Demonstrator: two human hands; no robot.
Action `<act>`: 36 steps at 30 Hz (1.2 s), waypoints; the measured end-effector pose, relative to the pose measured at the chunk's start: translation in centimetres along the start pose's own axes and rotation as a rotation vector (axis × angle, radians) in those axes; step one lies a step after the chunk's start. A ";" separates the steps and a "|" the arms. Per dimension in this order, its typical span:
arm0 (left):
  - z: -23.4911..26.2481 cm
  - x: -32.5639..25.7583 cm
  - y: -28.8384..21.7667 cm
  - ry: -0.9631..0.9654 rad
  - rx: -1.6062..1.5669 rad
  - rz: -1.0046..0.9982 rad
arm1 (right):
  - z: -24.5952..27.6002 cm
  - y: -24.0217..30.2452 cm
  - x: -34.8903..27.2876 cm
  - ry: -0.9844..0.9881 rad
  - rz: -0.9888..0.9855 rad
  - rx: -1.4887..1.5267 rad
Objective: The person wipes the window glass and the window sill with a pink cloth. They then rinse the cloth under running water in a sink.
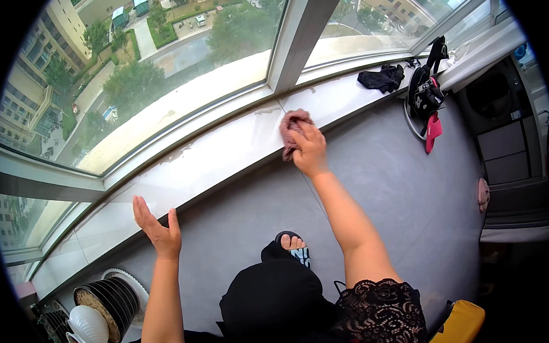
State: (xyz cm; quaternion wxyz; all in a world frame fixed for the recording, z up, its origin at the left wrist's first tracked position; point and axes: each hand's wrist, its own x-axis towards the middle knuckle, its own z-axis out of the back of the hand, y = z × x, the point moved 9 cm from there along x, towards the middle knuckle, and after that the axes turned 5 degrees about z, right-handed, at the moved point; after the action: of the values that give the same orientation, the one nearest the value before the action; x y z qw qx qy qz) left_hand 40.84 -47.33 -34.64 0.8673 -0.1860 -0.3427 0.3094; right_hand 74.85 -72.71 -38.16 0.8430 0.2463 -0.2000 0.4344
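Observation:
My right hand [311, 148] is closed on a crumpled, dusty-pink cloth [295, 120], pressed to the white window ledge [218, 150] near its front edge. Damp streaks and smudges show along the ledge beside the window frame. My left hand [159, 228] is raised near the left part of the ledge, its fingers stretched out and the thumb apart, with nothing in it. Whether it touches the ledge edge I cannot tell.
A black crumpled cloth [381, 79] lies at the ledge's right end. Beside it stand a black bag [423, 94] and a pink slipper [433, 132]. At lower left are a black ribbed pot [110, 304] and a white ribbed vessel [89, 325]. A yellow object [462, 324] sits at lower right.

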 end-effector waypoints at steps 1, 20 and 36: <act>-1.0 0.2 -1.7 0.075 0.011 -0.046 | 0.4 -4.5 -0.7 -0.031 -0.117 -0.018; -20.0 4.1 -10.1 0.809 0.444 -0.269 | 1.2 -5.3 6.5 0.076 0.183 0.086; -20.5 3.6 -9.0 0.867 0.517 -0.572 | -5.9 5.6 5.7 0.365 0.054 0.061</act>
State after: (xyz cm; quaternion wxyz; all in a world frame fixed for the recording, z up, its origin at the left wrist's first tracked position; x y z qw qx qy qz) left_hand 61.14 -53.89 -42.40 0.9948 0.0223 0.0938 0.0320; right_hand 74.02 -62.82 -38.40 0.8454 0.1832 -0.0370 0.5003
